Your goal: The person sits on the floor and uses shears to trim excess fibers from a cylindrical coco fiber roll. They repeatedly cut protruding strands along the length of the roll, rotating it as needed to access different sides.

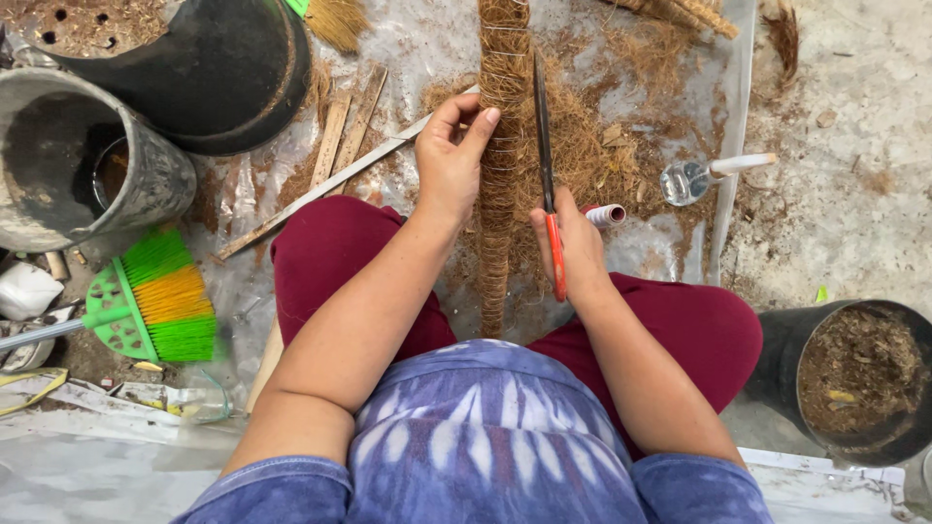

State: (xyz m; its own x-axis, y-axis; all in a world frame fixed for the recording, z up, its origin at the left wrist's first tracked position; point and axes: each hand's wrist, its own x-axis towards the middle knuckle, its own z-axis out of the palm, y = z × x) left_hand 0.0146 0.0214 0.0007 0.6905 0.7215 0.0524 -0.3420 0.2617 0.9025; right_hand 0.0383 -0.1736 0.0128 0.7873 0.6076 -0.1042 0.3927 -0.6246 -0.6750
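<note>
Down on the floor the person sat with knees apart in dark red trousers (699,325) and a blue tie-dye top (495,437). Between the knees a long coir-wrapped pole (500,155) ran away from the body, bound round with thin thread. The left hand (449,160) was curled round the pole's left side, fingers over the fibre, gripping it. The right hand (575,250) was closed on the orange handle of a pair of scissors (547,165), the dark blades shut and pointing away along the pole's right side, just beside it.

Just past the right hand a small spool of thread (608,214) lay on the clear plastic sheet (437,44) that covered the floor, with loose coconut fibre (602,155) heaped beside the pole. Farther right lay a clear scoop with a white handle (704,175). To the right of the right knee stood a black pot of soil (859,378).

Off to the left lay a green broom with orange and green bristles (155,301), and beyond it a grey bucket (83,160) and a large black pot on its side (228,73). Wooden slats (345,126) lay on the sheet near the left hand.
</note>
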